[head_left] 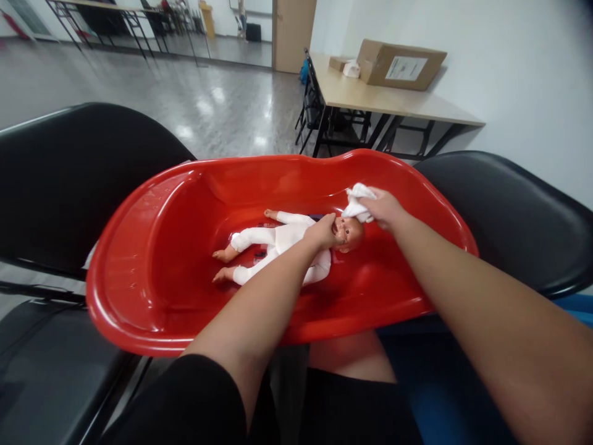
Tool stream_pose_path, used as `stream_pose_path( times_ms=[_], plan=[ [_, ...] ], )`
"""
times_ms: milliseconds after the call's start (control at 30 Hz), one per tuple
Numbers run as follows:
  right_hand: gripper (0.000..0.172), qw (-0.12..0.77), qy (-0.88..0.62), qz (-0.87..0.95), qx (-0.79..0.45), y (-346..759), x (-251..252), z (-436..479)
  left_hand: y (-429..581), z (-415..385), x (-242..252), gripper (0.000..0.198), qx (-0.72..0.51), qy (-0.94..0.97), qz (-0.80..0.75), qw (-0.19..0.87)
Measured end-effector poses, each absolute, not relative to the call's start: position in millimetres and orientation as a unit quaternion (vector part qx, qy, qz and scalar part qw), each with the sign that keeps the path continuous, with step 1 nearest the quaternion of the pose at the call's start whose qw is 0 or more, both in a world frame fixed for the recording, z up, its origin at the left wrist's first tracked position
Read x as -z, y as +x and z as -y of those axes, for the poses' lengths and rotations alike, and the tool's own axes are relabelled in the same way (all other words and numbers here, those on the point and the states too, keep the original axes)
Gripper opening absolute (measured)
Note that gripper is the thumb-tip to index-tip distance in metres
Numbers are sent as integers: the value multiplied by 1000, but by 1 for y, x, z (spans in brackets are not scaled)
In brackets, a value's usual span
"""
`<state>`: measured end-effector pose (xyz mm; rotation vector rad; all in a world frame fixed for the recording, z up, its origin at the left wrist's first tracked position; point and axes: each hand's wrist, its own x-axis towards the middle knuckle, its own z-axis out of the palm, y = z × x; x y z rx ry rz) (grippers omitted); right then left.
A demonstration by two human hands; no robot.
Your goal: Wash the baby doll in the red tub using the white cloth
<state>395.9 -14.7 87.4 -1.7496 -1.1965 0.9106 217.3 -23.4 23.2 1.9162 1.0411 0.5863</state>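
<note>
A baby doll (290, 235) with a white cloth body lies on its back in a red baby bathtub (123, 278), its head to the right and its feet to the left. My left hand (323, 233) is closed around the doll at the neck and upper chest, near its chin. In my right hand (383, 209) a crumpled white cloth (359, 203) is gripped, held just above and beside the doll's head. The fingertips of my left hand are partly hidden behind the hand itself.
Black chairs stand at the left (69, 185) and right (514, 216) of the tub. Beyond it, a table (370, 96) against the wall bears a cardboard box (401, 65). A mirror and a door (294, 34) are at the back.
</note>
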Motion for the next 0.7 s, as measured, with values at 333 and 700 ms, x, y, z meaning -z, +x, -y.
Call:
stream_pose_path(
  times_ms=[333, 700],
  plan=[
    [33, 459, -630, 419, -465, 343, -121, 11, 221, 6, -30, 43, -481, 539, -341, 601],
    [75, -14, -620, 753, -219, 394, -106, 28, 198, -17, -31, 24, -603, 167, -323, 710]
  ],
)
